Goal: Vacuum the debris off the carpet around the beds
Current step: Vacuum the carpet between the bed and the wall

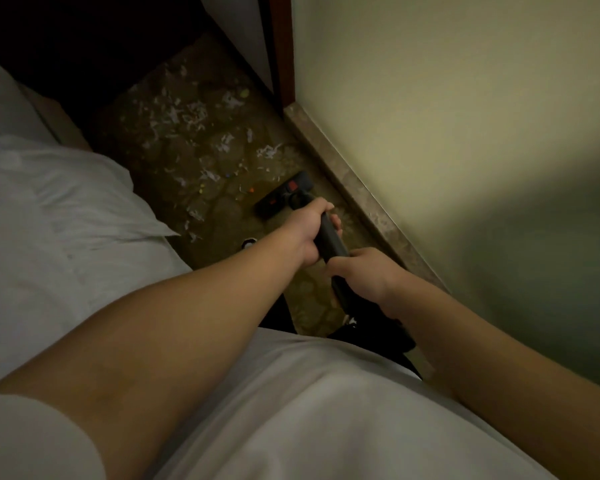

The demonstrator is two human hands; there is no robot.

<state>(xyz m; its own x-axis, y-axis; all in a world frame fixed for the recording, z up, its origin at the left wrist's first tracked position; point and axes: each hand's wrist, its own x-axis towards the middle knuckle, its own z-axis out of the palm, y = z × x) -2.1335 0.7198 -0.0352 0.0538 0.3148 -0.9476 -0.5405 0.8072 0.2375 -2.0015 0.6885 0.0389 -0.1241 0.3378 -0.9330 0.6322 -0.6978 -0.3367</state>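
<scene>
Head view: a white bed (49, 202) lay at left, and beside it paper scraps (187, 116) littered the patterned carpet (238, 216). The black vacuum head (282, 199) sat on the carpet near the skirting (368, 206), its red marks too blurred to read. The left grip (309, 233) curled round the wand (330, 239); the right grip (364, 275) clasped it nearer the body.

We log: bed (49, 209), cut off at left; vacuum tube (330, 239), partly under left hand (307, 233) and right hand (364, 275); coloured specks (252, 190), too small to name.

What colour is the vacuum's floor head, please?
The floor head is black with small red accents, best seen in the head view.
</scene>
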